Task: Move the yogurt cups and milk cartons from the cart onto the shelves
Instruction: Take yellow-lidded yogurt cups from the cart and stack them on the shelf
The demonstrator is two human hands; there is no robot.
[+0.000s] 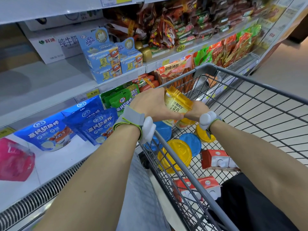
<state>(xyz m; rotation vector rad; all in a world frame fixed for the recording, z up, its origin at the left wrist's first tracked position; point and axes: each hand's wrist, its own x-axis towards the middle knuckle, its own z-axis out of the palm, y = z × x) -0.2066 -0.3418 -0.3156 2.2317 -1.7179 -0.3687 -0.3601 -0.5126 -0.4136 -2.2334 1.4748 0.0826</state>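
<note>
Both sets of fingers are wrapped around one yogurt cup (179, 104), a glossy cup with a clear amber plastic lid and a pale printed label, tipped on its side. The left hand (150, 104) grips it from the lid end and along its near side, thumb under the label; the right hand (197, 109) holds the base end, its fingers mostly hidden behind the cup. Each wrist wears a grey fabric band with a smooth white plastic pod.

The held cup hangs above the cart (250, 104), just over its near-left corner. The cart is a grey wire basket with a thick tubular rim. Inside it, below the cup, I count about three yellow domed lids (175, 155) and two blue lids (190, 144) of further cups (some are partly hidden by the hands and rim, so the tally is rough). Nearer the person than those lie three red-and-white milk cartons (215, 159), boxy card with white screw caps, tipped over on the wire floor.

Left of the cart stand the chiller shelves (50, 90), smooth white, with a ribbed vent grille along the bottom edge. On them sit shiny blue pouches (98, 129), green pouches (120, 100), and a pink packet (15, 160); higher up are pale blue cardboard boxes (106, 60).
</note>
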